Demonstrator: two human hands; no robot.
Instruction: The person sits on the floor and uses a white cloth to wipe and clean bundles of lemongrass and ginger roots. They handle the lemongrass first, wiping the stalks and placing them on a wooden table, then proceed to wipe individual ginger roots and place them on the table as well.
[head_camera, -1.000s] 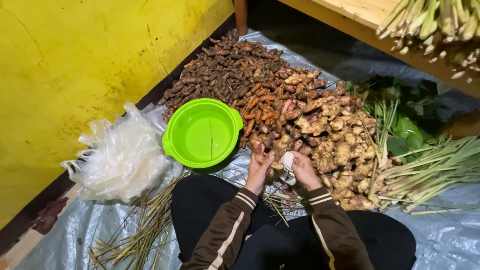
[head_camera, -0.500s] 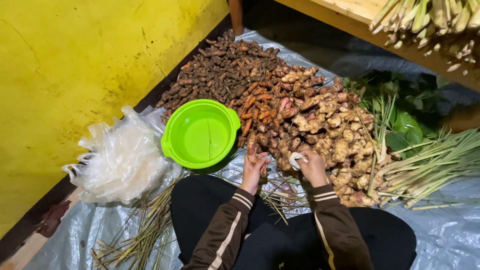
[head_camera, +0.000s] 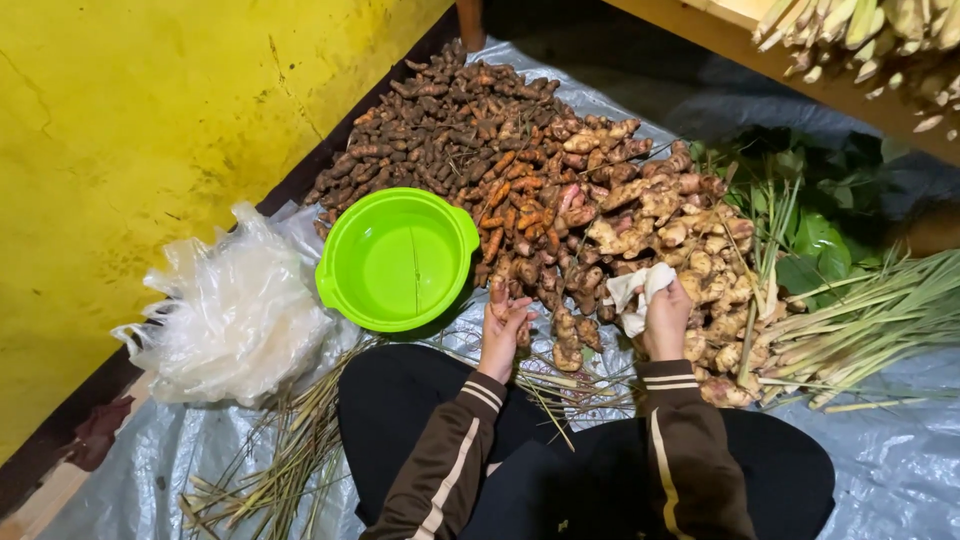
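I sit cross-legged before a big pile of roots (head_camera: 560, 190): dark brown and orange ones at the left, pale knobbly ones at the right. My left hand (head_camera: 503, 331) rests on the near edge of the pile, fingers curled around a small brown root. My right hand (head_camera: 665, 320) is closed on a crumpled white cloth (head_camera: 636, 292) held just above the pale roots. An empty bright green plastic basin (head_camera: 397, 260) stands just left of my left hand, touching the pile.
A heap of clear plastic bags (head_camera: 235, 310) lies at the left by the yellow wall (head_camera: 130, 150). Lemongrass stalks (head_camera: 870, 325) and green leaves (head_camera: 815, 235) lie at the right. Dry stalk trimmings (head_camera: 270, 465) litter the grey tarp (head_camera: 890, 470). A wooden bench edge (head_camera: 800, 65) runs overhead.
My hands have drawn apart. The right hand lifted the white cloth up and to the right, and the left hand settled onto the roots at the pile's near edge.
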